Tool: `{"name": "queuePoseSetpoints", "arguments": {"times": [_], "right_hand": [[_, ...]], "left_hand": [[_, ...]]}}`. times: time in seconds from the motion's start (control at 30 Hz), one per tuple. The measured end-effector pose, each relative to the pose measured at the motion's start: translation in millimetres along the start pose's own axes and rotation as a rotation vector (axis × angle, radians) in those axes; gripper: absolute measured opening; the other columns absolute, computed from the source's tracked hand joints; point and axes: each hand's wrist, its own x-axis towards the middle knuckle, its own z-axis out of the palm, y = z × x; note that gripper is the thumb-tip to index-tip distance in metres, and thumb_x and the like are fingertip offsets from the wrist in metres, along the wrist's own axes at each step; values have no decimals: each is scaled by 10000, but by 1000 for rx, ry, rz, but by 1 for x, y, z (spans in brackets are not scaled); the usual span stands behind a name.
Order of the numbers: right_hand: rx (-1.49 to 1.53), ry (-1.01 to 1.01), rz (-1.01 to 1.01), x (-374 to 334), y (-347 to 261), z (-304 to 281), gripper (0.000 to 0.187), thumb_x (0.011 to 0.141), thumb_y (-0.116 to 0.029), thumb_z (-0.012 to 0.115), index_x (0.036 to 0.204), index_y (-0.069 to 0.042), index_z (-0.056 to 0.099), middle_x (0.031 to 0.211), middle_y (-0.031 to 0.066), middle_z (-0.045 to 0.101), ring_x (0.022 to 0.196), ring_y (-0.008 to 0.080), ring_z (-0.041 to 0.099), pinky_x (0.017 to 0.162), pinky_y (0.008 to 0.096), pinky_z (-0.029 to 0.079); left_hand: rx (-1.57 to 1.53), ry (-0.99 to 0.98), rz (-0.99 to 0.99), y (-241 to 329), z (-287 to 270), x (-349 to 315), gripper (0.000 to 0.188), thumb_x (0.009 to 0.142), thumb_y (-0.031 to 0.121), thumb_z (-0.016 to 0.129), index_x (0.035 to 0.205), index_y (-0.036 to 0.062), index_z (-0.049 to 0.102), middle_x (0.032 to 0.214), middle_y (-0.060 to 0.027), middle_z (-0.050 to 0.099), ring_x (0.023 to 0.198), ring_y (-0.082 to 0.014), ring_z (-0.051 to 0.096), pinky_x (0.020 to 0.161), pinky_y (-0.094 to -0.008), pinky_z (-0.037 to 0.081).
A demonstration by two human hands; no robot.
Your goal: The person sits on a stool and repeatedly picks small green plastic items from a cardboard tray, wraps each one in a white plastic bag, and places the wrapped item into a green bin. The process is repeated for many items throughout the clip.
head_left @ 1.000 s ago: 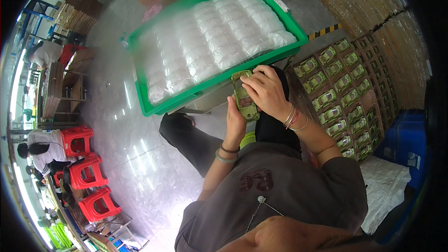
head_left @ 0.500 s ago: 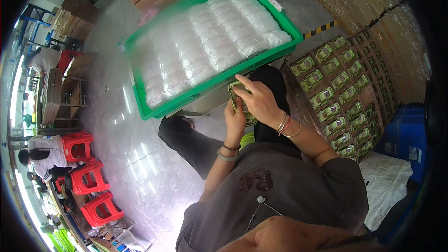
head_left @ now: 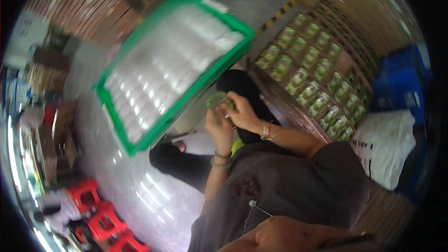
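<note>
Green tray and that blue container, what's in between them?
In the head view, rows of small green pieces on a brown board lie between the green tray and the blue container.

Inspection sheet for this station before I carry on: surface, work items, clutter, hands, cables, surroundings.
Surface: shiny grey floor; the green tray stands in front of the person, filled with rows of white packs.
Work items: one green piece in hand, blurred; similar green pieces lie in rows to the right.
Clutter: white sack by a blue container, right side.
Hands: left hand holds the green piece; right hand has its fingers at it, grip unclear from blur.
Cables: nothing seen.
Surroundings: red stools and a person in a light top at lower left; striped tape beyond the tray.
</note>
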Motion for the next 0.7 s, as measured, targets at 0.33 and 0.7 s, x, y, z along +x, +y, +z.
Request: {"name": "queuePoseSetpoints", "arguments": {"times": [0.33, 0.7], "right_hand": [[383, 288, 684, -46, 124, -148, 354, 805, -170, 631, 1103, 8, 560, 1005, 103, 617, 850, 207, 620, 753, 335, 498], [-179, 869, 857, -47, 237, -483, 507, 902, -309, 538, 1289, 9, 457, 1178, 177, 571, 1077, 307, 551, 864, 519, 455]], "left_hand": [[-111, -502, -223, -11, 23, -20, 401, 894, 190, 605, 1218, -33, 527, 1118, -150, 590, 928, -194, 595, 803, -331, 473], [-149, -473, -291, -10, 13, -19, 254, 938, 166, 526, 1058, -45, 599, 979, -123, 614, 835, -175, 617, 656, -285, 521]]}}
